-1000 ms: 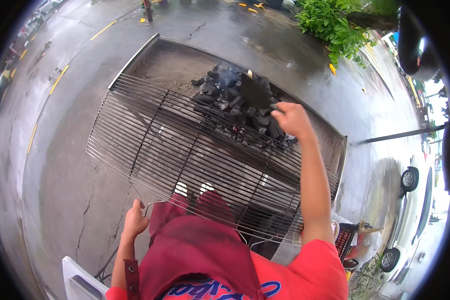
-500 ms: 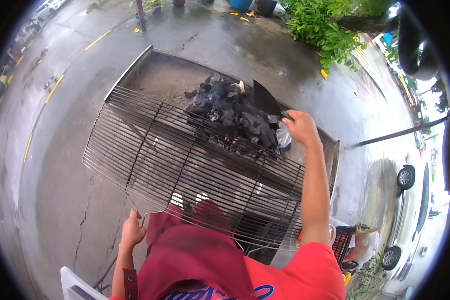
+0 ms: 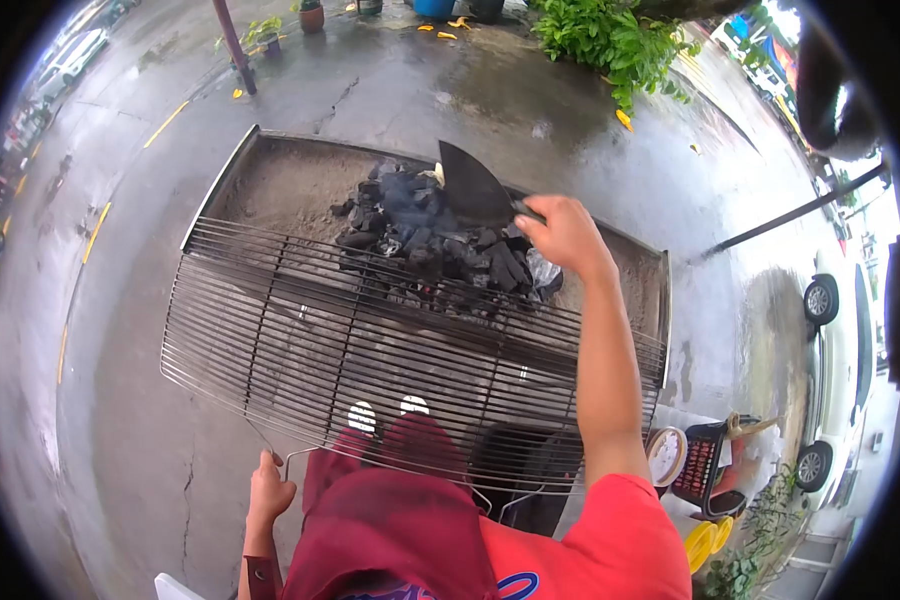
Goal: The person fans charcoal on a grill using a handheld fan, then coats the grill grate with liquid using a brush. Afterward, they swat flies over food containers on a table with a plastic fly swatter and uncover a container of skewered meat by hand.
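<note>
From my head view, the right hand grips a dark paddle over smoking coals in the grill; I judge they're being tended. The left hand seems curled round the rack handle. Any stroke calls for a steady rack.
</note>
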Demonstrator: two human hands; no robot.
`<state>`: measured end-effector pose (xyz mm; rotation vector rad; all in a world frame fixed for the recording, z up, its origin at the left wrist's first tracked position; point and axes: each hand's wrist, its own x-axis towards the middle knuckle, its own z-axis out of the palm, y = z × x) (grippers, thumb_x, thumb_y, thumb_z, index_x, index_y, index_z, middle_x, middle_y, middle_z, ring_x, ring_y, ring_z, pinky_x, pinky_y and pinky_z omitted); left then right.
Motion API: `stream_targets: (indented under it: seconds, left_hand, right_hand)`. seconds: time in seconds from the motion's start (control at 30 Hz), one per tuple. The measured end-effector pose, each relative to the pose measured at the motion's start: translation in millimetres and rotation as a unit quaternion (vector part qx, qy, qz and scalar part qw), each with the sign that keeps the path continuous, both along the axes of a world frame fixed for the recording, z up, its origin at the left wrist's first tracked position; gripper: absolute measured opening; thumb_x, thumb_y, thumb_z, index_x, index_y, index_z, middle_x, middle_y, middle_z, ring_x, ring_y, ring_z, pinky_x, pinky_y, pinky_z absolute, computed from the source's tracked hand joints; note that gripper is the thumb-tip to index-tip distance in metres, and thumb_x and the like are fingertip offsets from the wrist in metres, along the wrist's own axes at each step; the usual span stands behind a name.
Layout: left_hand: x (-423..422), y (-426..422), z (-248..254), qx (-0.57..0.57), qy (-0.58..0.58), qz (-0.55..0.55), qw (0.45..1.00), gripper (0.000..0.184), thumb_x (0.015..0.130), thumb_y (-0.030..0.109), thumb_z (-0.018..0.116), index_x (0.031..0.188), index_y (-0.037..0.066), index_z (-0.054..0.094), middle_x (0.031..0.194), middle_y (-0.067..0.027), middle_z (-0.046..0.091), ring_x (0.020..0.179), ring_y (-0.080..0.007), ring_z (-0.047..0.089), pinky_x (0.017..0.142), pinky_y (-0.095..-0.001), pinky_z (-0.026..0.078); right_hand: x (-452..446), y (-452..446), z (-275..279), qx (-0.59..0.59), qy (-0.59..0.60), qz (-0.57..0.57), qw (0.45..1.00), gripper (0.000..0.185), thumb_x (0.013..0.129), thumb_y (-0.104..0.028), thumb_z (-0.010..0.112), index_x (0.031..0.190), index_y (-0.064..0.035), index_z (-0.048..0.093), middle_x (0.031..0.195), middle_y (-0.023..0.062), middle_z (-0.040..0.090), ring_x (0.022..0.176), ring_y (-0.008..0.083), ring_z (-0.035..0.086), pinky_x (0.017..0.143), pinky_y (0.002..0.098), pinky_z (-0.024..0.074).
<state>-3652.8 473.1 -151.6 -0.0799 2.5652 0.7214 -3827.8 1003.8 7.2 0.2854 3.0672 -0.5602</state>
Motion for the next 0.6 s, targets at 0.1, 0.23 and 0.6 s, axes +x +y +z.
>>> stream_targets:
  seconds: [0.1,0.23,0.6]
  left_hand:
    - [2,-4,-7,0.008,0.007,-0.007,1.000,0.036,0.060,0.000,0.055,0.093,0.002,0.043,0.061,-0.0149,0.050,0.061,-0.0378,0.055,0.058,-0.0451,0.043]
    - [2,-5,-9,0.007,0.004,-0.007,1.000,0.036,0.060,-0.001,0.055,0.094,0.002,0.043,0.061,-0.0151,0.050,0.061,-0.0384,0.054,0.058,-0.0451,0.043]
    - [2,-5,-9,0.009,-0.007,0.008,1.000,0.037,0.061,0.000,0.055,0.096,0.001,0.045,0.063,-0.0177,0.052,0.066,-0.0402,0.055,0.060,-0.0465,0.042]
  right_hand:
    - [-31,-15,-21,0.047,0.034,0.021,0.998,0.027,0.083,-0.031,0.062,0.097,-0.0076,0.067,0.094,0.0169,0.067,0.093,0.0360,0.062,0.080,0.0449,0.0496]
    - [-52,-25,-63,0.036,-0.015,0.019,0.999,0.026,0.085,-0.030,0.060,0.098,-0.0089,0.067,0.100,0.0203,0.065,0.098,0.0376,0.061,0.084,0.0448,0.0494]
    - [-13,-24,-43,-0.002,-0.007,0.033,0.999,0.029,0.081,-0.028,0.063,0.100,-0.0068,0.066,0.097,0.0188,0.065,0.093,0.0373,0.061,0.081,0.0450,0.0481]
